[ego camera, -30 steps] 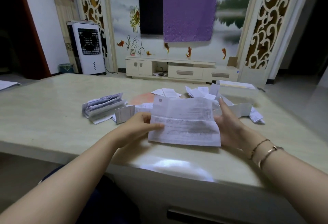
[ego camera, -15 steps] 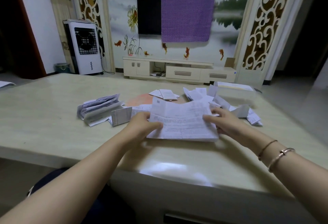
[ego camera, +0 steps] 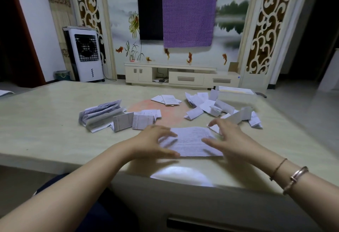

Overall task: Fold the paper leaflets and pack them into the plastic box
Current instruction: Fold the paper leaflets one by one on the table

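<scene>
Two hands (ego camera: 152,141) (ego camera: 232,140), one flat leaflet (ego camera: 192,141), one plastic box (ego camera: 235,91), two bracelets (ego camera: 295,178).

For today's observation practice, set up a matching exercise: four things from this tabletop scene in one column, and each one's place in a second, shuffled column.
Things:
1. leaflet being folded
2. thick folded bundle
3. plastic box
4. purple cloth

Places:
A. far right of the table
B. draped over the TV
C. under both hands
D. left part of the table

Pairs: 1-C, 2-D, 3-A, 4-B
</scene>
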The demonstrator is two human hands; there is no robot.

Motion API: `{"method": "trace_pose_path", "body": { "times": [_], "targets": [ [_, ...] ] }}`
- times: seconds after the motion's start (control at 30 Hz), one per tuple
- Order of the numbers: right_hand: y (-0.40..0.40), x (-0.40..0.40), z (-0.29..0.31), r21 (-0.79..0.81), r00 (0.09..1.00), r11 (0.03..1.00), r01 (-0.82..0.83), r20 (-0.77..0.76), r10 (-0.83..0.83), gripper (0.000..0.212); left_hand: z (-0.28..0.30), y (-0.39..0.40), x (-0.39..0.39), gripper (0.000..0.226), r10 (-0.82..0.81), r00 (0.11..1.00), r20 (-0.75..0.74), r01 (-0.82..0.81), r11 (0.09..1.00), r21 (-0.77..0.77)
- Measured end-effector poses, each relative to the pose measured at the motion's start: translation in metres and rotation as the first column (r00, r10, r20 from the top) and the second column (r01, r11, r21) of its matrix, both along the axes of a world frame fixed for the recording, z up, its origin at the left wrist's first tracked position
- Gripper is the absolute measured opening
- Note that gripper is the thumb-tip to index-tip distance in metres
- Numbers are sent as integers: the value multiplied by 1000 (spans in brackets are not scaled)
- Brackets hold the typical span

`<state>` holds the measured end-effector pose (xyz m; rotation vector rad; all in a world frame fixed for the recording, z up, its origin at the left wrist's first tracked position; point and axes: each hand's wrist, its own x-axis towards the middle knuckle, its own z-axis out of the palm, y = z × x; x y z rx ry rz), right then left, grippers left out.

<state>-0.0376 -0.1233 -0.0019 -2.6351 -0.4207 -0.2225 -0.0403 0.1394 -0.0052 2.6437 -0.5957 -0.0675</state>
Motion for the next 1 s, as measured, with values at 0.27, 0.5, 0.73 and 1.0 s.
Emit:
{"method": "trace_pose_path", "body": {
  "times": [0.27,0.5,0.73,1.0],
  "targets": [
    [5,-13,-2,-142,959,950,-279,-84,269,37,-4,1,-2,43,-101,990,94,93,992,87],
    [1,5,-11,224,996,970,-91,23,89,9,-10,17,10,14,116,985,128,-76,955,-286],
    [4,29,-21,372,992,922,111,11,-124,17,-23,10,26,36,327,938,112,-253,871,-421],
    [7,29,-21,48,991,996,81,102,-86,46,-22,1,24,45,138,900,414,-150,989,-3]
  ]
}}
